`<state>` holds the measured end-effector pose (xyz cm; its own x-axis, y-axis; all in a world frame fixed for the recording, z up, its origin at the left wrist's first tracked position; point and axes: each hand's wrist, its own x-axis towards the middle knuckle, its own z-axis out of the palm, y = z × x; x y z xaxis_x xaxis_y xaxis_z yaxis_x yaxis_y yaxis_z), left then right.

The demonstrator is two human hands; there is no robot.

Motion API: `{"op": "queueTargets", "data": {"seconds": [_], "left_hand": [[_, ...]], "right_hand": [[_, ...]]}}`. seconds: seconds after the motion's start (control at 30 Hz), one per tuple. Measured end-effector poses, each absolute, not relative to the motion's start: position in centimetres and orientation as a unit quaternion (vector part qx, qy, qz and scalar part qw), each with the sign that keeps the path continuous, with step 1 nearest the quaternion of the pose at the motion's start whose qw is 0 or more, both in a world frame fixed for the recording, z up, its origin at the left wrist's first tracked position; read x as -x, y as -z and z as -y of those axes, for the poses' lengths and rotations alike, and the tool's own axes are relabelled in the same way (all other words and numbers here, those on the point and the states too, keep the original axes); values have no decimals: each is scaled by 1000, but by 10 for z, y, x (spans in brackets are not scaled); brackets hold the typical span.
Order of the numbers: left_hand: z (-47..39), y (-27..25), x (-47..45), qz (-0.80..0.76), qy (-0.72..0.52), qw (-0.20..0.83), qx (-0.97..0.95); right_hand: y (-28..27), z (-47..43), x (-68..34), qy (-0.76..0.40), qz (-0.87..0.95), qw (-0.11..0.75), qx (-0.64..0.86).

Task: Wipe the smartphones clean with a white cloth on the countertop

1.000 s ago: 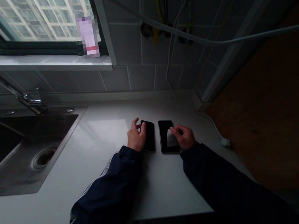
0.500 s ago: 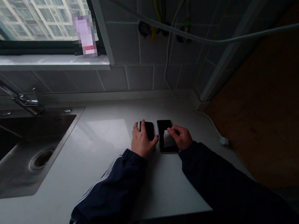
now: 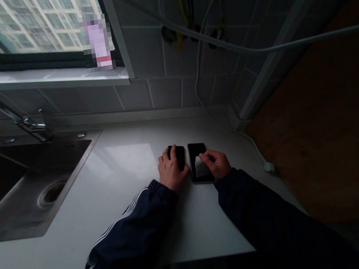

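Note:
My left hand (image 3: 171, 170) lies over a small black phone-like device (image 3: 180, 156) on the white counter. Its fingers reach along the left side and top, while the thumb rests by the right edge. Just to the right, a larger flat black device (image 3: 196, 148) with a glossy face lies on the counter. Above that face, my right hand (image 3: 217, 163) is closed in a pinch at the corner of a thin pale sheet (image 3: 200, 166). The sheet's material is too dim to tell. My right fingers hide part of the larger device's right edge.
A steel sink (image 3: 69, 170) with a chrome faucet (image 3: 33, 126) is on the left. Behind the counter (image 3: 130, 233) is a tiled wall with a window. A white cable (image 3: 213, 118) runs down to a plug (image 3: 268, 167) at the right, beside a brown wooden surface (image 3: 320, 139).
The camera view has shifted slightly. Both hands keep nearly the same place over the two devices, and the left fingers have moved a little on the smaller one.

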<state>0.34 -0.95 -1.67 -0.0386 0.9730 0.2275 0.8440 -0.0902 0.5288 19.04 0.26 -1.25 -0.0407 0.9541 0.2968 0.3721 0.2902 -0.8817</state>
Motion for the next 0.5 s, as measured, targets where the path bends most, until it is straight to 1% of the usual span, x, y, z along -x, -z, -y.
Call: {"op": "queueTargets", "data": {"seconds": [0.1, 0.33, 0.43, 0.47, 0.5], "left_hand": [[9, 18, -3, -664, -287, 120, -680], [11, 16, -4, -657, -311, 144, -671], [14, 12, -9, -592, -405, 162, -678], [16, 10, -11, -551, -449, 185, -678], [17, 9, -13, -506, -488, 229, -674]], "right_hand": [[10, -6, -194, -311, 631, 490, 515], [15, -26, -214, -288, 531, 566, 562], [22, -33, -217, -295, 498, 590, 563], [24, -34, -217, -296, 489, 596, 563], [26, -35, -217, -297, 482, 600, 565]]}}
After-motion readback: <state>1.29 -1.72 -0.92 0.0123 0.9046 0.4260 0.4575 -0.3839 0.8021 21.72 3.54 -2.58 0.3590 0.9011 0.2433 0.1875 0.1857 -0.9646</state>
